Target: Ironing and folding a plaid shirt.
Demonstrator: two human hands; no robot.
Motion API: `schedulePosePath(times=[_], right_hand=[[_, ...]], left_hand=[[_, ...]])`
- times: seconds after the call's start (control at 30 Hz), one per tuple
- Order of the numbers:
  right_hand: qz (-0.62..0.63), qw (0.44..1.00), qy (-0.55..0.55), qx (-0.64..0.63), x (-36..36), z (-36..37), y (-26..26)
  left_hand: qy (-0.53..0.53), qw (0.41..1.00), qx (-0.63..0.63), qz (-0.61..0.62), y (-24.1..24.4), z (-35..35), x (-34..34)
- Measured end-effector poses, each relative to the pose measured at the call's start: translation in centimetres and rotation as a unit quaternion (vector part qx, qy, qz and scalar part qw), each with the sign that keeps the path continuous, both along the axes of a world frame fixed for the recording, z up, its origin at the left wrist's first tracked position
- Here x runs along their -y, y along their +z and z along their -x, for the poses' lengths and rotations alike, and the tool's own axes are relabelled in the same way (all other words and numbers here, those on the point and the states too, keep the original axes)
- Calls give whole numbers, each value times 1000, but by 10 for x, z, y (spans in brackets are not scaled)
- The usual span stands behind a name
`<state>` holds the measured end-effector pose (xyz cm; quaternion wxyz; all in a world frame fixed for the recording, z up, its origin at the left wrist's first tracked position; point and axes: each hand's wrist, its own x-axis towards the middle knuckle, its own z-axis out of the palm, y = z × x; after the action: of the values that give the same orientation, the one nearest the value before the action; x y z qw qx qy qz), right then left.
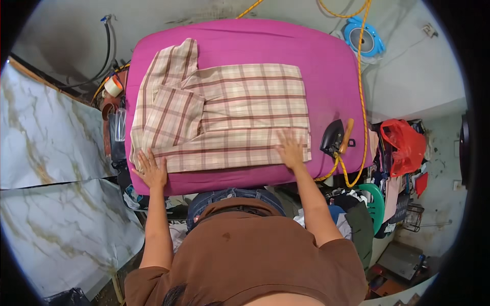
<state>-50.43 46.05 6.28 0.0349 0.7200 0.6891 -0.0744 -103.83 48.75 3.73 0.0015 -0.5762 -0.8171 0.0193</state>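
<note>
A cream plaid shirt (pixel 245 103) with brown and pink stripes lies folded lengthwise on a pink cloth-covered ironing surface (pixel 245 42). Its sleeve is laid back over the body at the left. My left hand (pixel 151 168) rests flat on the near left corner of the shirt, fingers apart. Near the right end, my right hand (pixel 290 149) lies palm down over the near edge, fingers spread and slightly blurred. To the right of that hand, an electric iron (pixel 332 138) with a black body and a wooden handle sits on the pink cloth.
A yellow rope-like cord (pixel 360 95) runs from the iron up along the right edge. Beyond the far right corner is a blue fan (pixel 363 36). A green plastic chair (pixel 377 206) with clothes and a red plastic bag (pixel 405 147) are at the right. Tape (pixel 113 86) lies at the left.
</note>
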Motion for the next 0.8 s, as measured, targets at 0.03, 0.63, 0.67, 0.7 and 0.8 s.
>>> schedulePosePath(times=[0.03, 0.63, 0.67, 0.7, 0.8], right_hand=[[-13, 999, -30, -16, 6, -27, -19], [-130, 984, -60, -102, -22, -96, 36], [-145, 983, -44, -100, -23, -93, 34], [-159, 982, -27, -99, -26, -90, 31], [-161, 981, 13, -109, -28, -90, 28]], left_hand=[[-23, 1000, -4, 4, -2, 0, -1], [-360, 916, 53, -169, 44, -125, -78], [-365, 914, 29, -174, 46, -129, -75], [-370, 912, 4, -179, 48, -130, -73], [-397, 899, 9, -185, 54, -131, -59]])
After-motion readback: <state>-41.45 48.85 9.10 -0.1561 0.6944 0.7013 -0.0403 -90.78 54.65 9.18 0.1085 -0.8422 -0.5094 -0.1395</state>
